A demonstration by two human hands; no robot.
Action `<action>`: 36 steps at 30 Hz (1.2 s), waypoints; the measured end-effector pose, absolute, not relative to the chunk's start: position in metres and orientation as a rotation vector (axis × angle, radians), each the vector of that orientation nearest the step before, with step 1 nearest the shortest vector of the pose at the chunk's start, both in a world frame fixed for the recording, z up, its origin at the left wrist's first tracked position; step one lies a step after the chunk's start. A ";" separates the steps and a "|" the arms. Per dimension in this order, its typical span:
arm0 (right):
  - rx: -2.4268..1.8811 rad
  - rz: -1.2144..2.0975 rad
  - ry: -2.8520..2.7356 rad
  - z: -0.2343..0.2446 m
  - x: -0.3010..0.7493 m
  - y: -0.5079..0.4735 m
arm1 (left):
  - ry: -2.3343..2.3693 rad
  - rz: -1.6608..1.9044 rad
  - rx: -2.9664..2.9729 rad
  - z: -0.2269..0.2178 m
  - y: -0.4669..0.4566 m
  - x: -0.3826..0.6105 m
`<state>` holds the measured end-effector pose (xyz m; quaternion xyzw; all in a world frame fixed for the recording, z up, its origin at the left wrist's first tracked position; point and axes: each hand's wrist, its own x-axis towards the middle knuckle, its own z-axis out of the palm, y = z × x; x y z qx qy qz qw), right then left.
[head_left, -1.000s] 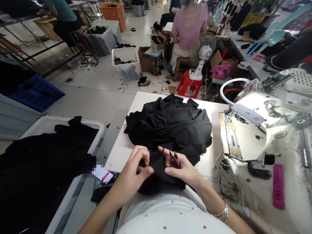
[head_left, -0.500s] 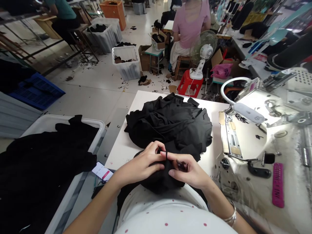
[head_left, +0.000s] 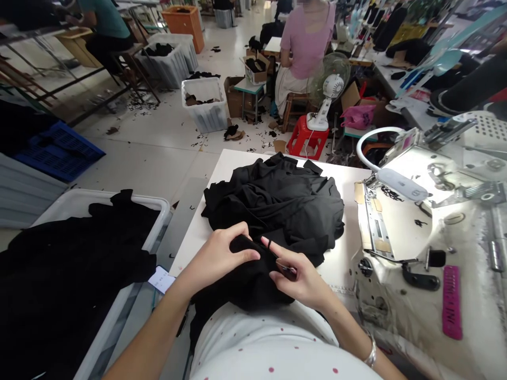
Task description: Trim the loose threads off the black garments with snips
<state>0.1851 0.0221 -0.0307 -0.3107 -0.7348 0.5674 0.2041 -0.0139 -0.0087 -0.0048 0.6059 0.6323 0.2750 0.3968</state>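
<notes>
black cloth [head_left: 247,279] is being pressed at the table's [head_left: 194,248] near edge by the left hand [head_left: 219,253], fingers together, while snips [head_left: 285,269] are being pinched by the right hand [head_left: 303,282]; slipping blades could nick the cloth.

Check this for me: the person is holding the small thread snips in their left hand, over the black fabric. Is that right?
Not quite: the head view shows the thread snips in the right hand, not the left, over the black fabric.
</notes>
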 end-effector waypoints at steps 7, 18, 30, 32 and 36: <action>-0.888 1.599 -2.019 -0.041 0.177 0.023 | 1.612 0.917 1.209 -0.017 -0.018 0.003; -0.981 1.565 -1.585 -0.042 0.186 0.024 | 1.626 1.115 1.097 -0.022 -0.025 0.016; -0.937 1.554 -1.811 -0.039 0.191 0.021 | 1.544 1.175 1.055 -0.024 -0.027 0.022; -0.926 1.520 -1.840 -0.038 0.189 0.022 | 1.522 1.158 1.043 -0.024 -0.028 0.022; -0.937 1.476 -1.876 -0.036 0.186 0.023 | 1.498 1.141 1.055 -0.026 -0.030 0.021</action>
